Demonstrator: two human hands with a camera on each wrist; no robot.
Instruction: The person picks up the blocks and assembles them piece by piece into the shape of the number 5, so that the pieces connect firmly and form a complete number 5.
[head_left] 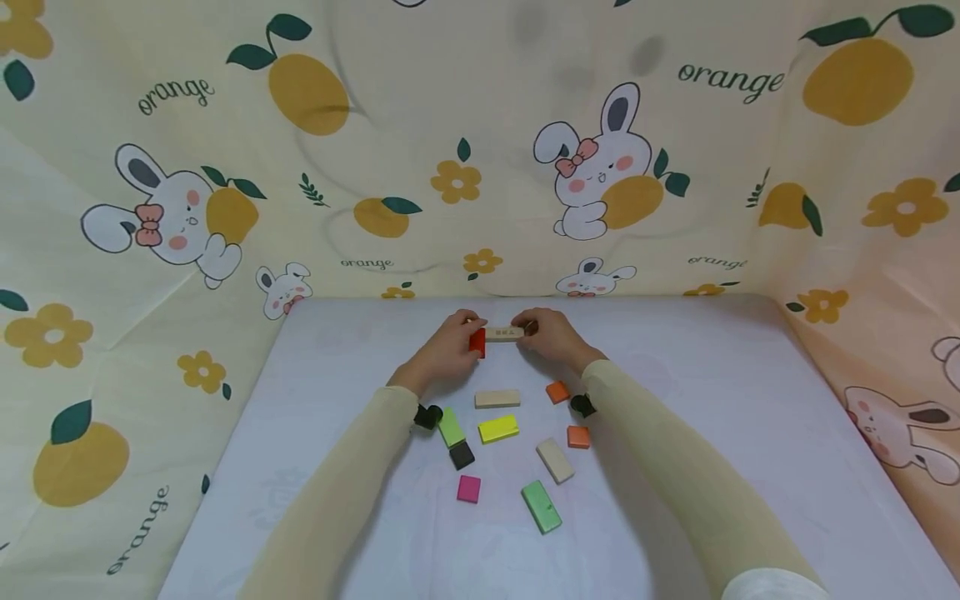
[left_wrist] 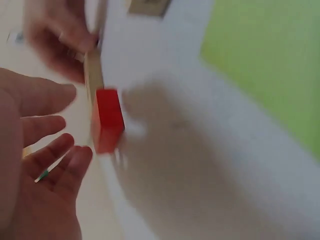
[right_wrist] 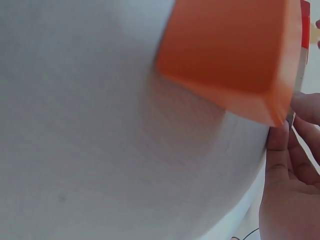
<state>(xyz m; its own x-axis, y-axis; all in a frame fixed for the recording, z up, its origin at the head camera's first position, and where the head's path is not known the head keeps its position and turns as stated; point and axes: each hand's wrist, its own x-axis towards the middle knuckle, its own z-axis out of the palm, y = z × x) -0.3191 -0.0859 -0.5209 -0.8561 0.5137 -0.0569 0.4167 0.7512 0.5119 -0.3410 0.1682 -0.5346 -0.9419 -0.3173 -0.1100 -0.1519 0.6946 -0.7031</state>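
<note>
Near the table's far edge, a red block [head_left: 477,342] sits against the left end of a long light wooden block [head_left: 504,334] with small printed marks. My left hand [head_left: 450,343] is around the red block in the head view. In the left wrist view its fingers [left_wrist: 62,145] are loosely spread, with the red block [left_wrist: 108,120] just beyond them. My right hand [head_left: 553,335] pinches the right end of the wooden block between thumb and fingers. A dark patch shows between those fingers. In the right wrist view the right hand [right_wrist: 292,175] is partly behind an orange block [right_wrist: 230,50].
Nearer me lie a wooden block [head_left: 497,399], a yellow block [head_left: 498,429], a lime block [head_left: 452,427] beside a black one [head_left: 462,454], two orange blocks [head_left: 578,437], a pink block [head_left: 468,489], another wooden block [head_left: 555,461] and a green block [head_left: 542,507]. A patterned cloth [head_left: 420,167] rises behind.
</note>
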